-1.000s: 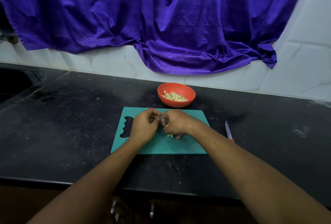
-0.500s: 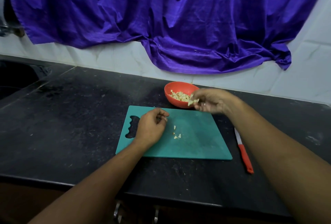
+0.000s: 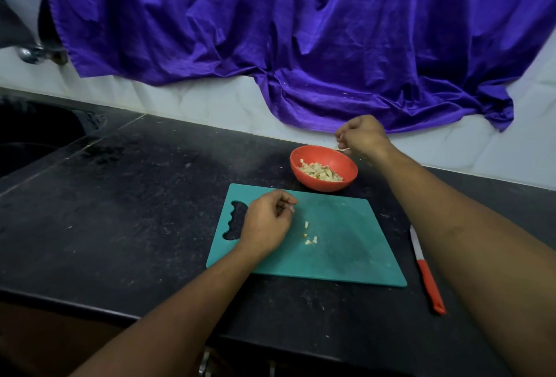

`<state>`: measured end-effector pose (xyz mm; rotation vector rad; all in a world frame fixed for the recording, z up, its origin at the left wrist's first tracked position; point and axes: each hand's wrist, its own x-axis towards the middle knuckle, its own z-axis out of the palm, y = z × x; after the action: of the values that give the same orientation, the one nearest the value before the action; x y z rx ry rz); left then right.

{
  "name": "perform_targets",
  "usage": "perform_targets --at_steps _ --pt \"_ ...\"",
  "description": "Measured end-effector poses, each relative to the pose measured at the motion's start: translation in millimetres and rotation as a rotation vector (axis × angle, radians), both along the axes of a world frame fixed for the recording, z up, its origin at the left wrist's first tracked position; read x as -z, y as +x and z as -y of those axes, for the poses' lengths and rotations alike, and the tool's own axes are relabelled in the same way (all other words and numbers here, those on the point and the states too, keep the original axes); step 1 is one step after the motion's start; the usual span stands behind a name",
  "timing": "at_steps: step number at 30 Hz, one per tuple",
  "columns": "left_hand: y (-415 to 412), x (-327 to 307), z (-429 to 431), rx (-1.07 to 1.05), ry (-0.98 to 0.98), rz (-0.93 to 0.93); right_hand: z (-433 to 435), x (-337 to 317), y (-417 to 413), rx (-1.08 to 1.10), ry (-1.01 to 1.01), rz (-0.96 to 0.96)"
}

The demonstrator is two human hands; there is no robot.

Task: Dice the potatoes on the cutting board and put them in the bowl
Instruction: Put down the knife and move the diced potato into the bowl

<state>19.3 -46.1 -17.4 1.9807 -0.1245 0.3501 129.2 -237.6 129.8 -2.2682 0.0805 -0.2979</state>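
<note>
Step in hand: transfer of diced potato to the bowl [image 3: 319, 186]; I judge the task nearly complete.

My right hand [image 3: 362, 135] hovers over the bowl's far rim with its fingers curled. I cannot tell whether it holds any pieces. My left hand [image 3: 266, 224] rests on the board [image 3: 346, 247], loosely curled, and I see nothing in it.

Next move, as I judge it: bring the right hand to the board, gather the loose pieces [image 3: 310, 239] just beside the left hand, and drop them in the bowl. They are small, so a fingertip pinch or a sweep is called for.

Count:
- Bowl: one, touching the board's far edge, holding a pile of potato [image 3: 320, 172] too dense to count.
- Board: one.
- Loose pieces: four.
- Knife [image 3: 428, 278]: one, on the table [image 3: 135, 196] right of the board.
</note>
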Motion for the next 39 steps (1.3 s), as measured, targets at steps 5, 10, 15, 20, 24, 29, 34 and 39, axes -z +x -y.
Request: perform_targets --at_steps 5,10,15,20,24,29,34,39 --pt "-0.7 -1.0 0.7 -0.001 -0.011 0.0 2.0 -9.4 -26.1 -0.089 0.149 0.084" --pt "-0.6 -1.0 0.6 -0.004 -0.004 0.003 6.1 22.6 -77.3 -0.485 -0.074 -0.368" --pt "-2.1 -2.6 1.0 -0.013 -0.014 -0.003 -3.5 70.7 -94.7 -0.5 -0.351 -0.386" --pt "-5.4 -3.8 0.8 0.0 -0.046 0.001 -20.5 88.9 -108.6 -0.61 -0.739 -0.178" --pt "-4.5 -2.3 -0.1 0.0 -0.064 0.007 -19.7 88.5 -128.5 -0.638 -0.838 -0.119" --pt "-5.0 -2.9 0.2 -0.002 -0.077 0.011 -22.3 89.1 -141.1 -0.637 -0.925 0.013" --pt "-6.4 -3.8 0.2 -0.007 -0.072 0.01 -25.0 86.6 -140.8 -0.622 -0.915 0.05" --pt "-7.6 -5.2 -0.1 -0.002 -0.074 0.003 -32.4 81.4 -138.3 -0.614 -0.943 0.012"
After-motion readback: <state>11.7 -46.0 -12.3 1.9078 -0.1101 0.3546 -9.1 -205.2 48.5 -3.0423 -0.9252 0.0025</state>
